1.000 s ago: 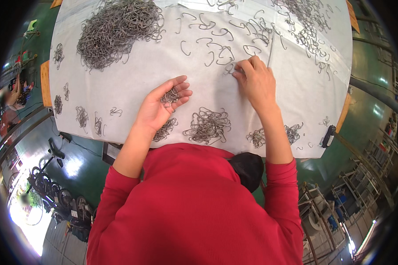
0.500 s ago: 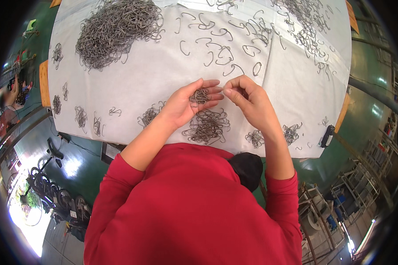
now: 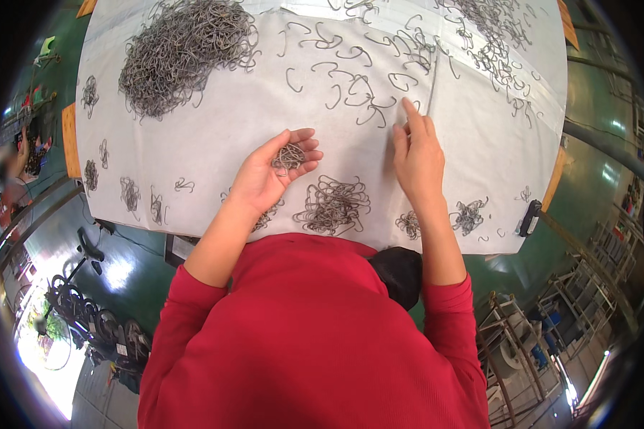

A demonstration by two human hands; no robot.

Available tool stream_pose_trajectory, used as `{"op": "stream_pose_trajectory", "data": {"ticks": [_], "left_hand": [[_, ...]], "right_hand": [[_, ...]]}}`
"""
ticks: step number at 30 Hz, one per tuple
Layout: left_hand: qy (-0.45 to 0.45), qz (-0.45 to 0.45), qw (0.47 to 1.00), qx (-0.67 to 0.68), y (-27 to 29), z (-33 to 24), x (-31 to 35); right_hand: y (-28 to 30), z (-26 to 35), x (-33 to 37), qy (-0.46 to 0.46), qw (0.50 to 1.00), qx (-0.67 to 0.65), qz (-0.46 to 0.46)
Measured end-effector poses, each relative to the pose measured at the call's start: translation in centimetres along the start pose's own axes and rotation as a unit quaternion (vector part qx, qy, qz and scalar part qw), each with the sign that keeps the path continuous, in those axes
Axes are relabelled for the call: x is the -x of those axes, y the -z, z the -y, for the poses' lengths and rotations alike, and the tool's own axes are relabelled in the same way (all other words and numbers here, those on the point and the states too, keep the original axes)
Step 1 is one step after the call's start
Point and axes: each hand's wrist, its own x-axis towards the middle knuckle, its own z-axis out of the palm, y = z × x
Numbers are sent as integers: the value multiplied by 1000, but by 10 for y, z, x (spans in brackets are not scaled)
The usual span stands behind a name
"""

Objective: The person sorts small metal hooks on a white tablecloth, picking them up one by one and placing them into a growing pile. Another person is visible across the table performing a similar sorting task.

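Observation:
My left hand (image 3: pixel 256 182) is palm up above the table, its fingers slightly curled around a small clump of bent wire hooks (image 3: pixel 288 157). To its right, my right hand (image 3: pixel 418 163) reaches forward with the index finger stretched out and nothing visible in it. That fingertip is by the loose hooks (image 3: pixel 371 107) scattered over the middle of the table, and the hand covers some of the sheet there. A heap of hooks (image 3: pixel 334 206) lies between my forearms, close to the table's near edge. Another small heap (image 3: pixel 265 218) is partly hidden behind my left forearm.
A white sheet (image 3: pixel 215 143) covers the table. At the far left stands a big pile of hooks (image 3: pixel 186 57); more hooks (image 3: pixel 494 53) spread at the far right. Small clusters (image 3: pixel 129 193) line the left and near edges. A black object (image 3: pixel 529 219) sits at the right corner.
My left hand has moved left with its clump of hooks. My right hand has left its place beside the left fingers, gone forward and stretched out its index finger.

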Motion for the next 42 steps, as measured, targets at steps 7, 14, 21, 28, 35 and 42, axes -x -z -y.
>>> {"op": "stream_pose_trajectory", "data": {"ticks": [7, 14, 21, 28, 35, 42], "left_hand": [[-39, -5, 999, -3, 9, -12, -5], [-47, -5, 999, -15, 11, -17, -14], [-47, -7, 998, -33, 9, -17, -15], [-54, 11, 998, -32, 14, -16, -17], [-49, 12, 998, -35, 12, -17, -16], [-52, 27, 998, -35, 14, -16, -16]], "right_hand": [[1, 11, -19, 74, 993, -4, 90], [-1, -8, -39, 35, 998, 39, -17], [8, -5, -54, -32, 999, 8, -43], [18, -9, -63, -15, 997, -52, -60], [27, -21, -99, -5, 996, -41, -74], [19, 5, -89, 62, 993, -43, 88]]}}
